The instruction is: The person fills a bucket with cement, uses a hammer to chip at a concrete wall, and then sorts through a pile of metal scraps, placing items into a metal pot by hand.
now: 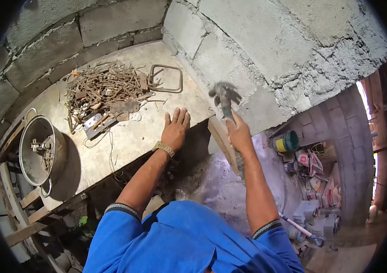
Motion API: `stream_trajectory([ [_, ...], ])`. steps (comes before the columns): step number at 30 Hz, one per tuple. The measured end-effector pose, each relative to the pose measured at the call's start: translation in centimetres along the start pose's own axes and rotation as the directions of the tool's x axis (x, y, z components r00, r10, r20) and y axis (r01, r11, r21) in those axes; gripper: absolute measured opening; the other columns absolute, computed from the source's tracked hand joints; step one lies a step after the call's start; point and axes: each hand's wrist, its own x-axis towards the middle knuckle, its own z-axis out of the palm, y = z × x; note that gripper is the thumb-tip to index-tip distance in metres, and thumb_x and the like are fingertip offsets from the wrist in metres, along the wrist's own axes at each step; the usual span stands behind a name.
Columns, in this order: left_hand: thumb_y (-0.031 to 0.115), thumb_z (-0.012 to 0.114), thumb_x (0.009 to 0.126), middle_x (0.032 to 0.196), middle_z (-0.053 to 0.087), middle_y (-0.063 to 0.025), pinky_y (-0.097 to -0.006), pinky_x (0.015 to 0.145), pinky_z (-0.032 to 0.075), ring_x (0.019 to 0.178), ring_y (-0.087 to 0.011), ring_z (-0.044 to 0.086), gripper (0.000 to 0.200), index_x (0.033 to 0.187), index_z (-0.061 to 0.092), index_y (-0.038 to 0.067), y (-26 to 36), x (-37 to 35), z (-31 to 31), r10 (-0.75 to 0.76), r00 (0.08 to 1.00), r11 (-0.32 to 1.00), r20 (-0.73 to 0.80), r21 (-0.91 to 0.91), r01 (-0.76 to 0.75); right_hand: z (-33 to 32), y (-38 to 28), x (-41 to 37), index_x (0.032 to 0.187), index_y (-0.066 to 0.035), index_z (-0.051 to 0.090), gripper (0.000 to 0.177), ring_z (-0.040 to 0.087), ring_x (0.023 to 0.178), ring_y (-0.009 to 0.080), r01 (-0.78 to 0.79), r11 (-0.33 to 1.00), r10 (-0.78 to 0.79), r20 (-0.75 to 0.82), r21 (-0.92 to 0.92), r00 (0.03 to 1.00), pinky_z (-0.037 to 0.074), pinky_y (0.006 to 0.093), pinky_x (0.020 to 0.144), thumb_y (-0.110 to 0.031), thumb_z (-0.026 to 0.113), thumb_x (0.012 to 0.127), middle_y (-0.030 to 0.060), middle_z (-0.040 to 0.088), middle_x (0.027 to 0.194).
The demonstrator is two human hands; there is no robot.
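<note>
In my right hand (240, 132) is a claw hammer (226, 98), its dark head raised near the block wall and slightly blurred. Its handle runs down through my fist. My left hand (175, 129) lies flat on the edge of a pale wooden tabletop (134, 132), fingers stretched out, a watch (164, 148) on the wrist. Beyond that hand spreads a heap of rusty nails (107, 86) with scraps of metal and wood among them. A bent metal frame (166, 78) lies at the heap's right side.
A metal pot (43, 150) with small metal pieces inside stands at the tabletop's left end. Concrete block walls (248, 50) border the back and right. A wooden post (223, 143) stands below the hammer. On the floor at right are a green bucket (286, 142) and assorted bags (311, 161).
</note>
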Motion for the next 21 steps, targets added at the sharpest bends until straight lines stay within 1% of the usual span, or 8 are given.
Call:
stream_trajectory([
  [4,0.007,0.052,0.088,0.156,0.037,-0.0152,-0.0619,0.115,0.026,0.146,-0.0368,0.031,0.058,0.145,0.041,0.002,0.0,-0.1,0.3,-0.011,1.0,1.0,-0.009,0.001,0.011,-2.4,-6.1,1.1,0.147,-0.005,0.044,0.056,0.068,0.087,0.0439,0.299,0.923,-0.334,-0.119,-0.243,0.935,0.052,0.048,0.079,-0.031,0.056,0.098,0.0292,0.069,0.091],
  [7,0.007,0.051,0.089,0.156,0.037,-0.015,-0.0619,0.115,0.026,0.146,-0.0364,0.032,0.057,0.145,0.041,0.002,-0.1,-0.1,0.3,-0.014,1.0,1.0,-0.018,-0.009,0.014,-1.3,-4.3,2.1,0.144,-0.005,0.048,0.054,0.061,0.098,0.0527,0.273,0.853,-0.355,-0.111,-0.446,0.928,0.05,0.0527,0.086,-0.033,0.054,0.098,0.0335,0.066,0.1],
  [9,0.008,0.051,0.09,0.156,0.037,-0.0149,-0.0619,0.115,0.025,0.146,-0.0362,0.032,0.056,0.145,0.041,0.002,-0.1,-0.3,0.4,-0.026,0.999,1.0,-0.028,-0.014,0.025,-0.4,1.6,3.9,0.141,-0.005,0.05,0.052,0.062,0.103,0.0502,0.306,0.797,-0.377,-0.032,-0.521,0.926,0.049,0.0517,0.091,-0.032,0.052,0.098,0.033,0.065,0.107],
  [12,0.009,0.051,0.09,0.157,0.037,-0.0148,-0.0606,0.117,0.022,0.147,-0.0347,0.031,0.056,0.145,0.043,0.001,-0.1,0.0,0.2,-0.043,0.999,0.999,-0.016,-0.006,0.043,-0.9,2.9,4.1,0.139,-0.005,0.053,0.045,0.066,0.094,0.0476,0.312,0.819,-0.322,0.065,-0.482,0.944,0.053,0.0427,0.082,-0.024,0.053,0.099,0.0294,0.066,0.114],
  [14,0.01,0.05,0.091,0.157,0.037,-0.0149,-0.0604,0.118,0.022,0.147,-0.0345,0.031,0.055,0.145,0.043,0.002,0.1,-0.2,0.4,-0.039,0.999,0.999,-0.026,-0.012,0.039,-2.7,-0.7,1.6,0.141,-0.004,0.05,0.051,0.058,0.117,0.0468,0.14,0.93,-0.121,0.075,-0.339,0.99,0.047,0.0467,0.098,-0.032,0.053,0.098,0.0325,0.061,0.122],
  [15,0.01,0.05,0.091,0.157,0.037,-0.0149,-0.0604,0.118,0.022,0.147,-0.0345,0.031,0.055,0.145,0.043,0.002,0.0,0.0,0.4,-0.031,0.999,0.999,-0.026,-0.012,0.031,-3.2,-2.0,1.3,0.141,-0.004,0.05,0.051,0.058,0.117,0.0468,0.136,0.932,-0.12,0.067,-0.336,0.991,0.047,0.0467,0.098,-0.032,0.053,0.098,0.0325,0.061,0.122],
  [17,0.01,0.049,0.092,0.157,0.037,-0.0151,-0.0607,0.117,0.022,0.147,-0.0344,0.031,0.055,0.145,0.043,0.002,0.1,-0.1,0.4,-0.035,0.999,0.999,-0.006,0.01,0.035,-3.7,-4.5,1.3,0.142,-0.003,0.049,0.052,0.061,0.11,0.0481,0.313,0.901,-0.352,-0.087,-0.301,0.932,0.049,0.0483,0.094,-0.033,0.053,0.099,0.0327,0.063,0.115],
  [21,0.007,0.05,0.089,0.158,0.035,-0.013,-0.0613,0.117,0.021,0.148,-0.0352,0.028,0.059,0.147,0.04,0.004,0.1,-0.1,0.4,-0.041,0.999,0.999,0.017,-0.026,0.041,-3.1,-9.9,0.2,0.144,-0.006,0.046,0.053,0.063,0.103,0.0494,0.262,0.889,-0.345,-0.174,-0.377,0.922,0.05,0.0516,0.089,-0.034,0.052,0.1,0.0328,0.065,0.107],
])
